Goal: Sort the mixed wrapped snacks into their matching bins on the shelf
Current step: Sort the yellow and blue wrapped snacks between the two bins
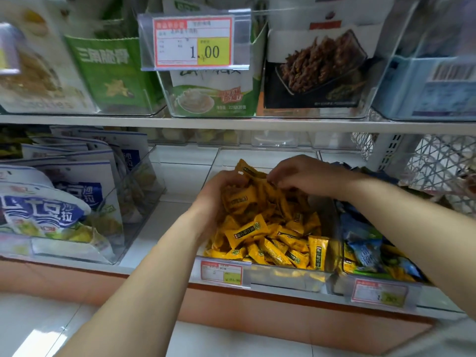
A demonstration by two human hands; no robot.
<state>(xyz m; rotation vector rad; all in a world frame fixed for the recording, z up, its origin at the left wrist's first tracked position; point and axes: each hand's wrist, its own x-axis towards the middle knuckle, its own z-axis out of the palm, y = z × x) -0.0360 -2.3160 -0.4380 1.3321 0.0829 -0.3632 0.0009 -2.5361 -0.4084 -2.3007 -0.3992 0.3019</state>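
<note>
reaching into the middle bin (283, 276) on the lower shelf (159, 240), both hands sit close together over a heaped pile of yellow snacks (270, 235). the left hand (216, 197) is at the pile's left side, near the bin's left wall, its fingers curled round a clump of the yellow wrappers lifted above the rest. the right hand (304, 173) comes in from the right, above the back of the pile, palm down, with its fingertips bent onto the top of that same clump; whether they pinch a wrapper or only touch it i cannot tell. the rest of the yellow snacks lie loose below and in front of the hands, filling the bin to its front wall, where a red and yellow price tag (221, 273) hangs. just beside it, under the right forearm, the right bin (337, 282) holds blue snacks (365, 251) mixed with some yellow and green ones. well to the left, apart from the hands, a clear bin (77, 251) holds white and blue bags (46, 207) standing in a row.
</note>
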